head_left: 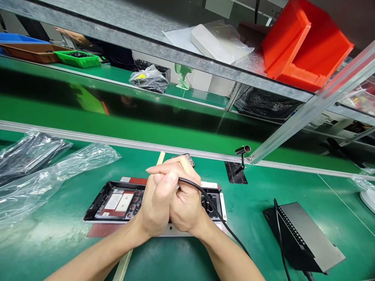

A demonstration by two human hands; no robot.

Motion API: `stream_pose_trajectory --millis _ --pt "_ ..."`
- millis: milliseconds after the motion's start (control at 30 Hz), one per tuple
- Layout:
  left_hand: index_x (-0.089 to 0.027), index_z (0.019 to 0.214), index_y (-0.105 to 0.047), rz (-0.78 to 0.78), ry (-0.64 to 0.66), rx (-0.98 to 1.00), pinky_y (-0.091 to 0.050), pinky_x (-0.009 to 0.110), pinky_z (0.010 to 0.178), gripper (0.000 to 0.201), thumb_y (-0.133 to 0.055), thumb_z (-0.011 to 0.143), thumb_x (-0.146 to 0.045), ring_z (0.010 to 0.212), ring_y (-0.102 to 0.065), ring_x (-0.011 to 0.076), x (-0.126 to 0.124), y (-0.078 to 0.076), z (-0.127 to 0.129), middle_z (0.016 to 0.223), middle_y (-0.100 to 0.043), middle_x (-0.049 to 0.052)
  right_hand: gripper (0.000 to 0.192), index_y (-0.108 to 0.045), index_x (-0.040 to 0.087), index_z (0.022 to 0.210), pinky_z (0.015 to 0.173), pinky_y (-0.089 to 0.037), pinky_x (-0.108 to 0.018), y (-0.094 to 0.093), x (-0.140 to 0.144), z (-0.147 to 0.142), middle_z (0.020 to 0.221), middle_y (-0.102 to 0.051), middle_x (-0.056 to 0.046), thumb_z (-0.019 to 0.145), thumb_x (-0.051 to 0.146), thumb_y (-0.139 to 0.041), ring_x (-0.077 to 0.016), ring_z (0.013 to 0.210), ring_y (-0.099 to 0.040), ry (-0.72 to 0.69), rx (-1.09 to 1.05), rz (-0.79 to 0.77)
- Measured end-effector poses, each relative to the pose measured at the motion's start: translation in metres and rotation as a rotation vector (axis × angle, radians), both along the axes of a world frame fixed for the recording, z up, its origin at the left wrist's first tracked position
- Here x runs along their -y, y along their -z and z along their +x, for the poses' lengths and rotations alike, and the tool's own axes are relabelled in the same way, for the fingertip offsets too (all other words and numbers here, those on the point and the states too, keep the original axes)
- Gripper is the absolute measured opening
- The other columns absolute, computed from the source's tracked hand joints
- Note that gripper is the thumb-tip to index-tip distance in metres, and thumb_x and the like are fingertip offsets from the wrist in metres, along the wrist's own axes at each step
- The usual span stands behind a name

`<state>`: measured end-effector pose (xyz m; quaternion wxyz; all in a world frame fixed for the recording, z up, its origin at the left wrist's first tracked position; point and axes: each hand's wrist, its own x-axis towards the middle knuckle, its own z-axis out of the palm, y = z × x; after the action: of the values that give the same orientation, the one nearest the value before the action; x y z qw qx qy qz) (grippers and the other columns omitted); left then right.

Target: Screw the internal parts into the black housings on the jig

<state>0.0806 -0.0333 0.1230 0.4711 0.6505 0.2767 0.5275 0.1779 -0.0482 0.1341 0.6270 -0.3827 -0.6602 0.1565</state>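
My left hand (156,205) and my right hand (186,203) are pressed together, fingers wrapped round a corded tool whose body they hide. Its black cord (211,201) leaves the top of my grip and runs down over my right wrist. Just beneath my hands lies a long black plastic housing (99,199) with a pale rim. Inside it at the left are a white label and a row of round holes. A white and reddish fixture (178,232) shows around and under the housing. My hands cover the housing's middle, so the tool's tip is hidden.
Clear plastic bags (58,175) lie at left. A small metal tube on a stand (243,150) rises behind at right. A black and grey box with a cable (307,234) sits at right. Overhead, a metal shelf (140,41) holds a red bin (304,47). A person works beyond.
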Motion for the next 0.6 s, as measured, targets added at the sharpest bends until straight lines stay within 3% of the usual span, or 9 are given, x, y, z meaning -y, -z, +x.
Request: stream_pose_trajectory --millis 367,600 --pt "-0.023 0.073 -0.065 -0.026 0.058 -0.003 -0.051 0.039 0.071 0.053 -0.040 0.113 -0.048 0.075 -0.060 0.0227 -0.0008 0.0025 -0.0010 0.078 -0.061 0.003 0.021 -0.082 0.027 0.100 0.081 -0.062 -0.038 0.0031 -0.0009 -0.0004 0.096 -0.074 -0.005 0.106 0.033 -0.063 -0.0199 0.089 -0.071 0.031 0.004 -0.017" --pt "-0.023 0.074 -0.059 -0.030 0.027 -0.007 -0.049 0.039 0.070 0.051 -0.039 0.113 -0.049 0.073 -0.056 0.0222 -0.0001 -0.0006 0.0006 0.077 -0.057 0.004 0.025 -0.081 0.026 0.098 0.082 -0.063 -0.038 0.0058 -0.0008 -0.0010 0.096 -0.074 -0.006 0.107 0.036 -0.060 -0.0201 0.090 -0.071 0.050 0.015 -0.034"
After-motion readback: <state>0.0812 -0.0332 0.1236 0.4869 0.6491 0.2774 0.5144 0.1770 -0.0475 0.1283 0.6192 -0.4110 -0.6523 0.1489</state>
